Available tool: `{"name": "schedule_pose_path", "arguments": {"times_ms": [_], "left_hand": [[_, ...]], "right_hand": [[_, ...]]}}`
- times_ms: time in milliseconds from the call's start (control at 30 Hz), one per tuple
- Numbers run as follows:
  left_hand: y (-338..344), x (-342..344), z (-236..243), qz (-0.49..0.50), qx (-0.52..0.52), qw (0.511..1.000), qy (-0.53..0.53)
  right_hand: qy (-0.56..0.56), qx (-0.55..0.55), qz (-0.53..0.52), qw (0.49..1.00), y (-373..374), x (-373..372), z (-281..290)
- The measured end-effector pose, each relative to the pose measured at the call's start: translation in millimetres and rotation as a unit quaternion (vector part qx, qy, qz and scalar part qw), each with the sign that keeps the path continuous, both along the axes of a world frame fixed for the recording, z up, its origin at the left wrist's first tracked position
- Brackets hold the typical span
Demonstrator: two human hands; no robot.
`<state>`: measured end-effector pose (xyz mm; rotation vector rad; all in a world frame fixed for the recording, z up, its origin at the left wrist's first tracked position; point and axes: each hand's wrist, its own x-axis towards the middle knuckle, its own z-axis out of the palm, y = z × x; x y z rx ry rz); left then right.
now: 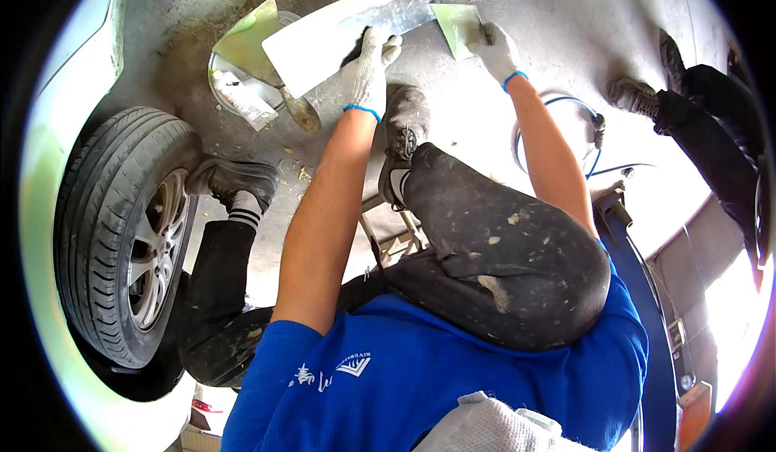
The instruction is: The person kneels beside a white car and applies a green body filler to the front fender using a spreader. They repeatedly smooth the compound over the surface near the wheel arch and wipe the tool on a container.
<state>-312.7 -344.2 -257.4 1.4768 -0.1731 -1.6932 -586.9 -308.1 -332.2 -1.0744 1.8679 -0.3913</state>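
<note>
My left hand (pixel 369 76), in a white knit glove with a blue cuff, is closed on the lower edge of a long, pale, curved board (pixel 335 27). A glossy grey-white smear covers the board's right end. In my gloved right hand (pixel 497 54) is a small flat greenish spreader (pixel 457 28), pinched at its right edge. Its left corner meets or overlaps the board's right end; whether they touch I cannot tell. Left of the board, a round tub (pixel 217 88) holds a white tube (pixel 240 96). Another pale green sheet (pixel 252 38) and a scraper with a worn handle (pixel 301 112) lie across it.
A car wheel (pixel 129 234) and pale green bodywork (pixel 69 56) stand close on my left. A blue hose (pixel 582 102) loops on the floor at right, near another person's dark-trousered legs (pixel 702 124). A blue post (pixel 638 290) rises behind my right side.
</note>
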Motion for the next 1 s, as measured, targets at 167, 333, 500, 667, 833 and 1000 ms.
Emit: {"name": "schedule_pose_path", "arguments": {"times_ms": [167, 333, 500, 667, 833, 1000], "left_hand": [[33.7, 22.9, 54.0, -0.066, 0.008, 0.997, -0.045], [72.0, 62.8, 151.4, -0.077, -0.075, 0.989, -0.104], [88.4, 105.1, 258.1, -0.027, -0.228, 0.969, -0.091], [96.7, 109.6, 345.9, 0.028, -0.384, 0.919, -0.090], [122.6, 121.0, 395.4, -0.004, -0.390, 0.919, -0.053], [155.9, 120.6, 438.0, -0.016, -0.435, 0.895, -0.100]], "right_hand": [[-0.207, 0.024, -0.076, 0.975, 41.2, 25.5, 55.3], [-0.472, -0.030, -0.224, 0.852, 34.6, 88.6, 190.3], [-0.420, -0.170, -0.151, 0.878, -15.1, 109.7, 278.9], [-0.325, -0.240, -0.060, 0.913, -35.7, 132.1, 386.6], [-0.268, -0.321, 0.057, 0.907, -27.6, 147.0, 483.9], [-0.218, -0.386, 0.083, 0.893, 21.7, 178.7, 552.0]]}}
